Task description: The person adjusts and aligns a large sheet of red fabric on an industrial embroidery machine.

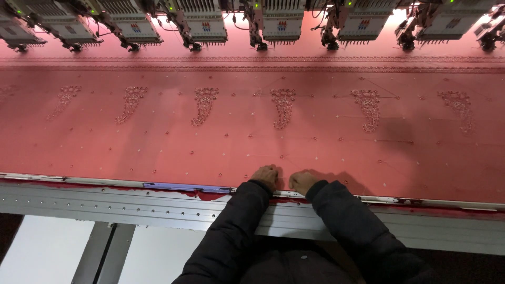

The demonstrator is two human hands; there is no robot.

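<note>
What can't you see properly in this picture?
- Head view: fingertips of the left hand and right hand are curled under, so any held thing is hidden.
- Embroidery heads: tops cut off by the upper edge.
- Pink cloth: stitch detail too small.

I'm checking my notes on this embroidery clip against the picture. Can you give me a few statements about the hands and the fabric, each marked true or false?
1. Both hands rest on the pink fabric near its front edge. True: the left hand and right hand lie close together there.
2. The right hand holds scissors. False: no tool shows in either hand.
3. Paisley-shaped motifs run in a row across the fabric. True.
4. The embroidery heads stand directly above the hands. False: they line the far edge.
5. The sleeves are white. False: they are dark.
</note>
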